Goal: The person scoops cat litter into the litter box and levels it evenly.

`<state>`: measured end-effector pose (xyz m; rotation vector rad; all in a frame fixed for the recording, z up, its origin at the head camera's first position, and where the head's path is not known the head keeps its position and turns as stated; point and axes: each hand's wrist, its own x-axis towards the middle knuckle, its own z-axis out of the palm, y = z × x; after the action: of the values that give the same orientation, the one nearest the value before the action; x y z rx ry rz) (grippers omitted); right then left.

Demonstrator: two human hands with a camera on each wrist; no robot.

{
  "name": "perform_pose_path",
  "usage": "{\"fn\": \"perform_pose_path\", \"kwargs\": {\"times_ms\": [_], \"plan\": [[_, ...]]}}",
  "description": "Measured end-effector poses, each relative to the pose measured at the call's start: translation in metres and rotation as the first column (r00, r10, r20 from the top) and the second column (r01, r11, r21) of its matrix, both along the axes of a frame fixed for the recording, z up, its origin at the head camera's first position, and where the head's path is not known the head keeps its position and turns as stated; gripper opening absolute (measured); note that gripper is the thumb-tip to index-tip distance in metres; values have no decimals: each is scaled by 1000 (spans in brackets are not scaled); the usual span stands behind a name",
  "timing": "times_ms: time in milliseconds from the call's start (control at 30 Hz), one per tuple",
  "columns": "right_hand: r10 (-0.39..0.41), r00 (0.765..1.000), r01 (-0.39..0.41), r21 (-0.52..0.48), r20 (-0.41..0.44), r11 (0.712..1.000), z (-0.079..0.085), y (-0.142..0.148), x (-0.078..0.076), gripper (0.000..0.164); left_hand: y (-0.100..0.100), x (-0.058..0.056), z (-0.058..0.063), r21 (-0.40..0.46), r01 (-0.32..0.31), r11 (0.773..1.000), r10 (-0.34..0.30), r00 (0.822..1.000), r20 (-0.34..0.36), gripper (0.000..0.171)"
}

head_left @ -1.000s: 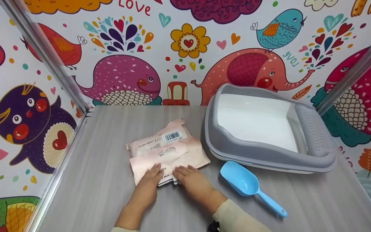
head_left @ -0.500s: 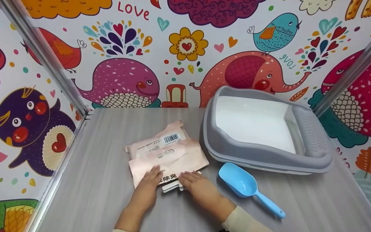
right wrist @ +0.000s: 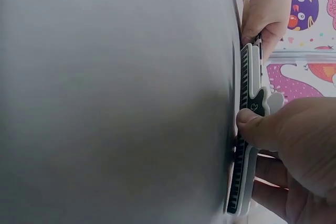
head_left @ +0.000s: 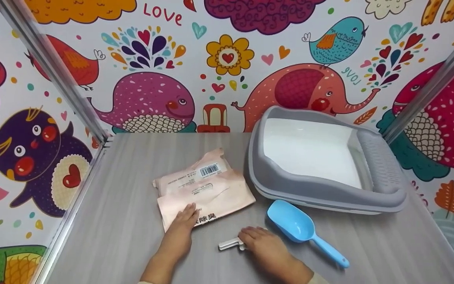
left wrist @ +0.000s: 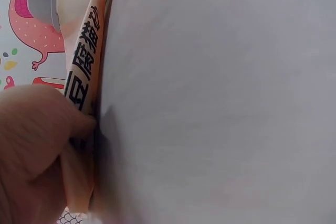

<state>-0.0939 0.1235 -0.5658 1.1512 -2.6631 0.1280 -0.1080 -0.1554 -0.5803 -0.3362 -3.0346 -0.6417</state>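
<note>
- On the worktop point(head_left: 124, 177): pink bag point(head_left: 201, 191), folded over, contents hidden.
- On the bag's near part: left hand point(head_left: 179, 230), laid loosely.
- Apart from the bag: white clip point(head_left: 229, 244), pinched in right hand point(head_left: 268, 246).
- Right of the bag: grey tray point(head_left: 329, 193), white inside; blue scoop point(head_left: 302, 227) just beside.

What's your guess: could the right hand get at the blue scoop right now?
Probably yes: the blue scoop lies beside the right hand, with nothing visible between them, though that hand may first need to release the white clip.
</note>
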Motion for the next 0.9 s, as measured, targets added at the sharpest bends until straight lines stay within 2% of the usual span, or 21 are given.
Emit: {"fn": "perform_pose_path", "kwargs": {"times_ms": [133, 233, 500, 667, 900], "plan": [[9, 999, -9, 13, -34, 1000, -2, 9, 8, 32, 1, 1, 0, 11, -7, 1000, 7, 1000, 21, 61], [13, 999, -12, 40, -29, 999, -3, 12, 13, 34, 1, 0, 1, 13, -4, 1000, 4, 1000, 23, 62], [1, 990, -13, 80, 142, 997, -2, 17, 20, 44, 0, 1, 3, 35, 3, 999, -3, 1000, 12, 64], [9, 981, -28, 94, 192, 995, 0, 21, 23, 48, 0, 1, 2, 36, 6, 999, -6, 1000, 3, 64], [70, 988, -86, 110, 140, 990, 0, 25, 30, 51, -1, 1, -1, 2, 16, 1000, -16, 1000, -9, 63]]}}
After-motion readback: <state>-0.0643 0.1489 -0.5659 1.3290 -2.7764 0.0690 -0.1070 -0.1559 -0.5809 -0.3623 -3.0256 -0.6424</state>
